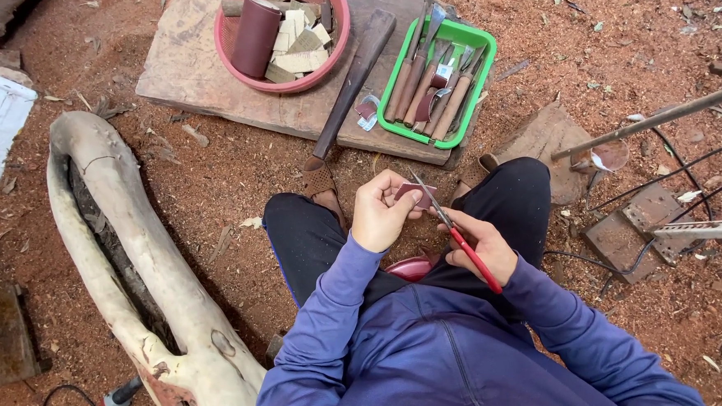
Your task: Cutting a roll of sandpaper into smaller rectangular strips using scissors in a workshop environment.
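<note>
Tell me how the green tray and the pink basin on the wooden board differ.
The green tray is rectangular; the pink basin is round. The tray holds wooden-handled carving tools lying lengthwise; the basin holds a dark red roll and pale wooden blocks. The tray sits at the board's right end, the basin farther left. Both rest on the board.

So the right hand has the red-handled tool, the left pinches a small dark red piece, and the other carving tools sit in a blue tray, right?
Not quite: the tray is green, as the head view shows. The rest holds: the right hand grips the red-handled tool, the left hand pinches the dark red piece, and the carving tools lie in that tray.
</note>
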